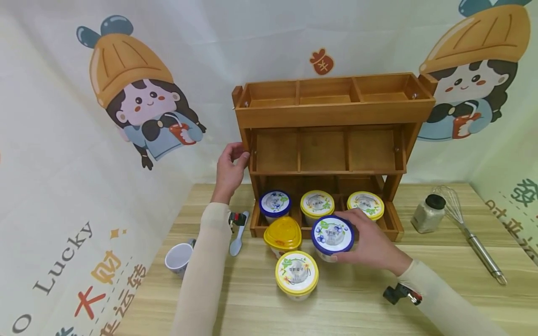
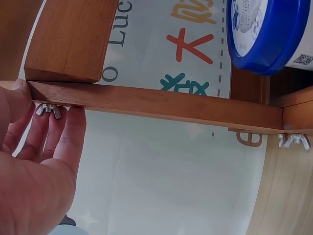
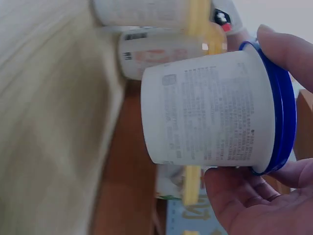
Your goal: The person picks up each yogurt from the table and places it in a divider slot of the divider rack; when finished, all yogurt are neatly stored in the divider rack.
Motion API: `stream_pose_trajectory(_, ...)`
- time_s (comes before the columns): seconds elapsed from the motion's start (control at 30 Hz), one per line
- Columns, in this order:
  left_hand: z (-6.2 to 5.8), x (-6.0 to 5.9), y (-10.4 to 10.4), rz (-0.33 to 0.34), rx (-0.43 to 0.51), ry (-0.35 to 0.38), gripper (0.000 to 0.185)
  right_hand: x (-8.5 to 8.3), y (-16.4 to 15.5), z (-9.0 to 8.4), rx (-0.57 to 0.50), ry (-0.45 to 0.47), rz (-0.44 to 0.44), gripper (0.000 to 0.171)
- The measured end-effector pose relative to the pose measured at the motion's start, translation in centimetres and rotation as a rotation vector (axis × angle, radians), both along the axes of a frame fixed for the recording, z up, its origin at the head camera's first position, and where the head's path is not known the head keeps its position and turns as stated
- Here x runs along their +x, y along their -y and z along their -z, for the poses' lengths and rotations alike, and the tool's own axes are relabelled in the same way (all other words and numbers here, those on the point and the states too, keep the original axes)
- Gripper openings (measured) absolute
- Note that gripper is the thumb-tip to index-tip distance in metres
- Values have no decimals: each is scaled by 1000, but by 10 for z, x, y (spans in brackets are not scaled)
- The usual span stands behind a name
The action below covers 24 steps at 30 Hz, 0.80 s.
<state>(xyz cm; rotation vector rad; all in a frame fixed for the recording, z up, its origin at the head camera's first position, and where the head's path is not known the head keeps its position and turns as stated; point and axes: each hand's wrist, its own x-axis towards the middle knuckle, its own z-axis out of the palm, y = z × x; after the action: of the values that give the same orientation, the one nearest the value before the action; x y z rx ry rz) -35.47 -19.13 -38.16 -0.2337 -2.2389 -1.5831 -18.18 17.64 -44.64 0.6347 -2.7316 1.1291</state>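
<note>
In the head view my right hand (image 1: 376,243) grips a white tub with a blue lid (image 1: 333,234) by its rim, just in front of the rack's bottom tier. The right wrist view shows this tub (image 3: 210,110) held off the table, thumb on one side and fingers on the other. My left hand (image 1: 231,169) holds the left side post of the wooden rack (image 1: 336,114). Seen from the left wrist, thumb and fingers pinch the post (image 2: 161,102) around a wing nut (image 2: 49,110). Three lidded tubs stand in the bottom tier, one blue-lidded (image 1: 275,203) and two yellow-lidded.
Before the rack stand a yellow-lidded round tub (image 1: 296,274) and a container with a yellow rounded-triangular lid (image 1: 283,234). A mug (image 1: 179,258) and pale spoon (image 1: 237,240) lie leftward. On the right are a black-capped jar (image 1: 428,213) and a whisk (image 1: 475,240).
</note>
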Motion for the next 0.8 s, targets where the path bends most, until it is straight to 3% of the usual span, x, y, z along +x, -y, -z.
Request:
stream_pose_trajectory(0.27,0,-2,0,12,20,-12,33,1,-9,-25,-80,-8,-15,106)
stream_pose_trajectory(0.57,1,-2,0,5,22,-12,34,0,-18,-60,-91,-118,-5,103)
stream_pose_trajectory(0.8,1,-2,-1,5,13,-16,33,-4,-31,-91,-187,-189,26,103)
